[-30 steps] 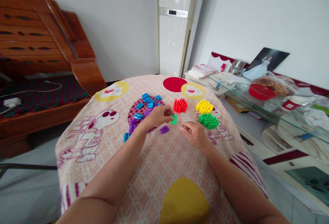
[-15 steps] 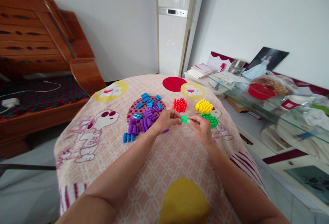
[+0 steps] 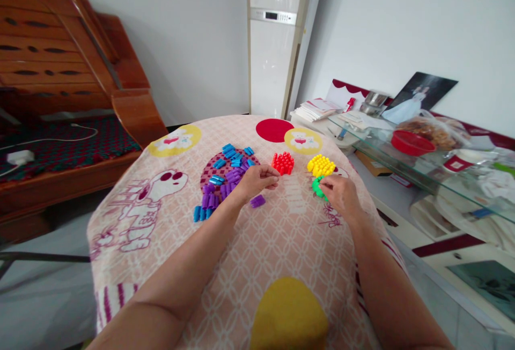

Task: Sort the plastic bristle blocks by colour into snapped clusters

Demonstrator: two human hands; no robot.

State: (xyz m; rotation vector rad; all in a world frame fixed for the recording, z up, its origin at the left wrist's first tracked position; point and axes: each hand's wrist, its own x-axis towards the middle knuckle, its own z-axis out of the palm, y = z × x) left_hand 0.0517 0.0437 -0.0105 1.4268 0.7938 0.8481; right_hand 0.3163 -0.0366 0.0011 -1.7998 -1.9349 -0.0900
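Observation:
My right hand (image 3: pixel 341 195) is over the cluster of green plastic building pieces (image 3: pixel 319 187), its thumb and fingers pinched on a green piece at the near side; the hand covers much of that cluster. My left hand (image 3: pixel 259 180) hangs above the table beside the purple tube-shaped pieces (image 3: pixel 232 177), fingers loosely bent and slightly apart, with nothing visible in them. A single purple piece (image 3: pixel 257 201) lies just below that hand. Red pieces (image 3: pixel 282 163) stand grouped between the hands, and yellow pieces (image 3: pixel 321 165) sit right behind the green ones.
Blue pieces (image 3: pixel 219 163) lie scattered among the purple ones on the patterned tablecloth (image 3: pixel 277 253). To the right is a glass-topped cabinet (image 3: pixel 382 149) with a red bowl (image 3: pixel 412 143) and papers. A wooden bench (image 3: pixel 132 106) is at left, a tall white appliance (image 3: pixel 271 60) behind.
My right hand has moved right, carrying the green piece from between both hands to the green cluster. My left hand has let go of it and shifted slightly left.

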